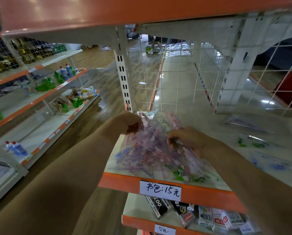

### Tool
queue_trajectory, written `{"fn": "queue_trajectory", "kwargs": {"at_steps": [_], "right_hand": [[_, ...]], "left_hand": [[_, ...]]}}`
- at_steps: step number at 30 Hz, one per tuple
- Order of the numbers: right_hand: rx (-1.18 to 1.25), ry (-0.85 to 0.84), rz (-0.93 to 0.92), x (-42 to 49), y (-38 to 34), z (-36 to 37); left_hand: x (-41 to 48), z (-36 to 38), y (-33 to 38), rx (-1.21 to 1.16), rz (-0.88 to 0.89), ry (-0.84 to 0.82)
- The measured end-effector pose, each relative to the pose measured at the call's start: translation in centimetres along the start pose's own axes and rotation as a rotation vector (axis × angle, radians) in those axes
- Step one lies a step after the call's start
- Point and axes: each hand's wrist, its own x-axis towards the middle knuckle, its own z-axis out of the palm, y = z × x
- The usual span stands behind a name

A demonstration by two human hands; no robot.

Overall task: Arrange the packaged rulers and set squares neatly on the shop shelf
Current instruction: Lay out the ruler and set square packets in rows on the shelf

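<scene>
A loose pile of clear packets with pink rulers and set squares [150, 150] lies at the left end of the white shop shelf [201, 119]. My left hand [130, 122] pinches the top left edge of the pink packets, lifting them off the pile. At the pile's right side, my right hand [187, 139] grips the same packets. Green-printed packets [184, 173] poke out at the front of the pile. More packets lie apart to the right: a purple one [246, 122], a green one [255, 141] and a blue one [274, 163].
An orange shelf edge [125, 182] carries a handwritten price label [160, 190]. Boxed goods [201, 216] fill the shelf below. A wire grid [175, 78] backs the shelf, an orange shelf [91, 14] hangs overhead. Left, another rack [40, 99] holds bottles.
</scene>
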Motion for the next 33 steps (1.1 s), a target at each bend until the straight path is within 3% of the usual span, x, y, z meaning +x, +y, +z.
{"fn": "queue_trajectory", "kwargs": {"at_steps": [4,8,12,16,18,22,25,33], "right_hand": [[-0.098,0.005,-0.007,0.1,-0.4,0.0],[0.011,-0.029,-0.005,0.8,-1.3,0.6],[0.198,-0.029,0.041,1.1,-2.7,1.6],[0.165,0.053,-0.005,1.0,-3.4,2.2],[0.128,0.091,-0.05,0.7,-3.3,2.1],[0.014,0.097,0.011,0.3,-2.3,0.7],[-0.079,0.116,0.079,0.0,-1.4,-0.2],[-0.199,0.166,0.037,-0.1,0.5,-0.5]], "left_hand": [[0.0,-2.5,0.1,-0.046,0.05,0.123],[-0.9,-4.5,1.3,-0.108,0.13,0.155],[-3.2,-4.4,2.4,-0.237,0.159,0.028],[-4.8,-2.1,2.8,-0.289,0.174,-0.16],[-4.7,-1.2,2.6,-0.197,0.165,-0.205],[-3.6,-0.5,1.3,0.17,0.167,0.02],[-2.6,0.3,0.0,0.349,0.129,0.046],[-1.9,2.7,0.3,0.473,0.167,-0.003]]}}
